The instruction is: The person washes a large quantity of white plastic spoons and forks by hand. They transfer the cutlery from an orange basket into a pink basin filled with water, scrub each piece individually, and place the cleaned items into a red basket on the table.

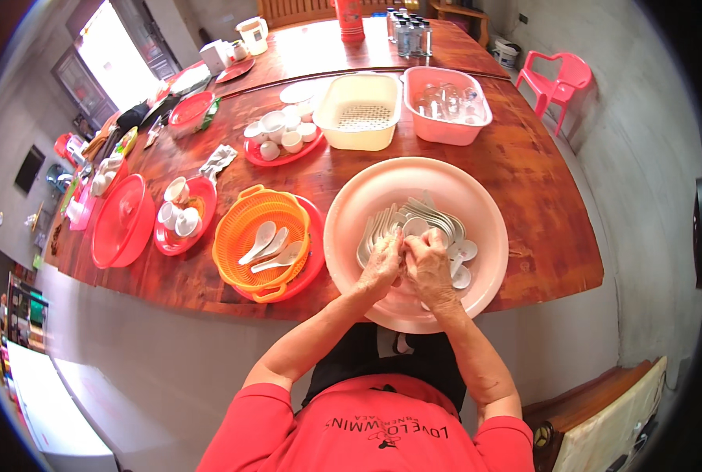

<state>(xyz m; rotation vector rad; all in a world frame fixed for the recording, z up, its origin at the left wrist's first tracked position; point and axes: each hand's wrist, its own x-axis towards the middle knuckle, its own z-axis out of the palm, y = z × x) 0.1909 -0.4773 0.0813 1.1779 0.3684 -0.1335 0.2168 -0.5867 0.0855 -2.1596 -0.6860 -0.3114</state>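
Both hands meet over the near side of a large pale pink basin (pixel 343 228) that stands at the near edge of the wooden table (pixel 539 181), slightly overhanging it. The left hand (pixel 382 261) and right hand (pixel 428 263) are curled together, fingers pinched on one white ceramic spoon (pixel 414 228) between them, though exactly how it is gripped is hard to make out from above. Around it in the basin lie more white spoons (pixel 449 224), fanned in overlapping rows; too many overlap to count surely, perhaps a dozen or more.

Just left of the basin sits an orange slotted basket (pixel 237 228) on a red plate (pixel 315 263), holding three white spoons (pixel 268 244). Further left along the near edge, a red plate (pixel 205 197) carries about four small white cups, and beside it lies a round red lid (pixel 123 220).

Toward the table's middle, a red plate (pixel 260 155) bears a cluster of small white cups, next to a cream strainer basket (pixel 359 114) and a pink tub of clear glasses (pixel 447 102). At the far edge stand a group of clear bottles with dark caps (pixel 410 35) and a red cylinder-shaped container (pixel 350 20). A pink plastic chair (pixel 555 82) stands off the table's right corner.
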